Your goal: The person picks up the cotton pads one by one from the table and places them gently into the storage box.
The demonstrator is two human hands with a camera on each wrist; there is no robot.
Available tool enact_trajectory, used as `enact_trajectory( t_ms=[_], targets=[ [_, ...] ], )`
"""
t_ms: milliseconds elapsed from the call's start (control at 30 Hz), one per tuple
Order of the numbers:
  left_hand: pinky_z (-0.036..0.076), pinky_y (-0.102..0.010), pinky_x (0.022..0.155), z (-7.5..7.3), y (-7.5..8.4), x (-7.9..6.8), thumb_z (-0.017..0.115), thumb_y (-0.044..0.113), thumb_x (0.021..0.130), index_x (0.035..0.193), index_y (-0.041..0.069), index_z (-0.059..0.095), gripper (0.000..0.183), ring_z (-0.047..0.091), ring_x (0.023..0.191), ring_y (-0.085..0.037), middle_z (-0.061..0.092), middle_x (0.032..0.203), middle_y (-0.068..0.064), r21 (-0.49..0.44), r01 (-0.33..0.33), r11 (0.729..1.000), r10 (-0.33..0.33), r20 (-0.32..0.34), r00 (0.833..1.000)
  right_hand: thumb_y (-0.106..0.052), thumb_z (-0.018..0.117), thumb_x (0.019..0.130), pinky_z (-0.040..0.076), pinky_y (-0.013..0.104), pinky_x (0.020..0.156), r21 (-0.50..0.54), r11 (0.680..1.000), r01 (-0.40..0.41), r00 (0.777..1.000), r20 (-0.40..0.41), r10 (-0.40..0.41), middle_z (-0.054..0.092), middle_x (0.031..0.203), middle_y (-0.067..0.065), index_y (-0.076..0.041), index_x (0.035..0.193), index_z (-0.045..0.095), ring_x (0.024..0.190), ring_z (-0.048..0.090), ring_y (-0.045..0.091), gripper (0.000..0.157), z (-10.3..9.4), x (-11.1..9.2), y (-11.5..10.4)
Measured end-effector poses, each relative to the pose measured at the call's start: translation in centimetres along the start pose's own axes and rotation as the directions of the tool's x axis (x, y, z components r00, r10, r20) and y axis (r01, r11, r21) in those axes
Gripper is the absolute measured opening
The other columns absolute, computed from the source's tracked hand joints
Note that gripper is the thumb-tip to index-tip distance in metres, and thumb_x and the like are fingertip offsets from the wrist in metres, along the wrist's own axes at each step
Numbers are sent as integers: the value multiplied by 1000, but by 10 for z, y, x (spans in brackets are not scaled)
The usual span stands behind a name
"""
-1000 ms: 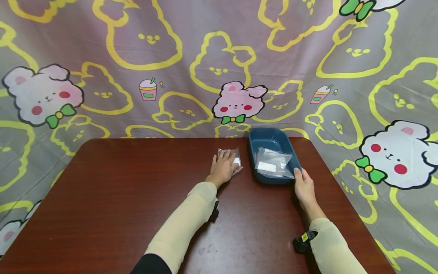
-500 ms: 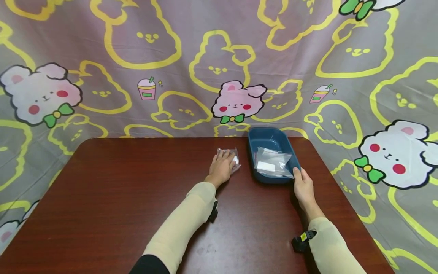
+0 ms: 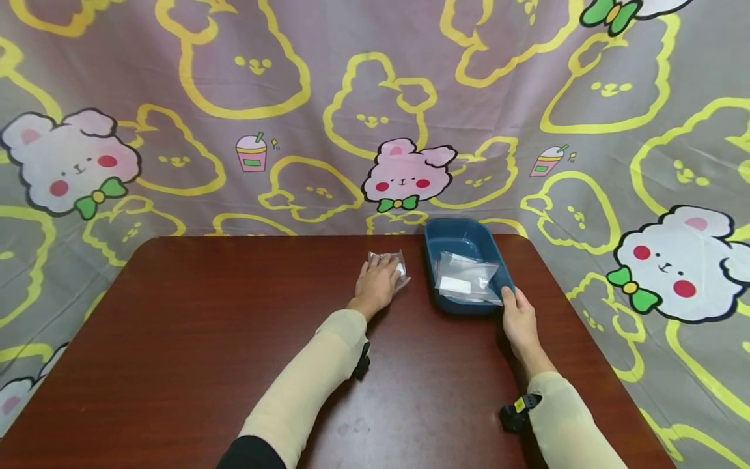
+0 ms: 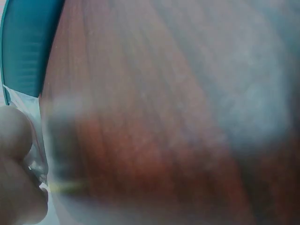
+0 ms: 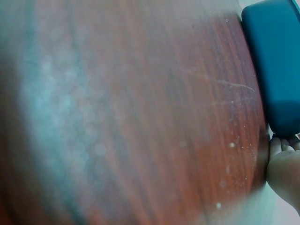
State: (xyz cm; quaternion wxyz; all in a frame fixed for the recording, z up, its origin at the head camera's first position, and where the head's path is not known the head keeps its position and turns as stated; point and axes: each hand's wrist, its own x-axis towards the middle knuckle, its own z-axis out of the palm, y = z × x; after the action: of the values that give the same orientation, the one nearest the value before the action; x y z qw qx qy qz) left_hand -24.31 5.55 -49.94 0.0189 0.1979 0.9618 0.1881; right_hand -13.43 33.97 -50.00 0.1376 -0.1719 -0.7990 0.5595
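Observation:
Palm down, my left hand rests its extended fingers on a clear plastic bag with something white inside. This bag lies flat on the table, left of a blue plastic bin, and the hand covers much of it. My right hand grips the bin's near right corner, thumb at the rim. More clear bags, one with a white block showing, lie in the near half of the bin. In the left wrist view, fingertips appear beside the bag's edge. The right wrist view shows fingers under the bin's corner.
The dark red-brown wooden table extends to the left and front. A curtain printed with cartoon rabbits hangs along its back and sides. The bin stands near the table's back right corner.
My left hand has slid slightly left, and the bag beneath it has shifted left too, away from the bin. My right hand and the bin hold their place.

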Motion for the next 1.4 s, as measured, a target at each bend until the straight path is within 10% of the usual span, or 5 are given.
enact_trajectory(
  t_ms=[1400],
  targets=[
    [18, -45, 122, -50, 32, 19, 38, 38, 110, 155, 21, 42, 49, 29, 149, -29, 40, 158, -1, -46, -79, 996, 72, -133, 988, -42, 40, 108, 28, 47, 116, -12, 1000, -13, 1000, 5, 13, 49, 146, 21, -3, 146, 49, 134, 40, 30, 56, -1, -2, -3]
  ],
)
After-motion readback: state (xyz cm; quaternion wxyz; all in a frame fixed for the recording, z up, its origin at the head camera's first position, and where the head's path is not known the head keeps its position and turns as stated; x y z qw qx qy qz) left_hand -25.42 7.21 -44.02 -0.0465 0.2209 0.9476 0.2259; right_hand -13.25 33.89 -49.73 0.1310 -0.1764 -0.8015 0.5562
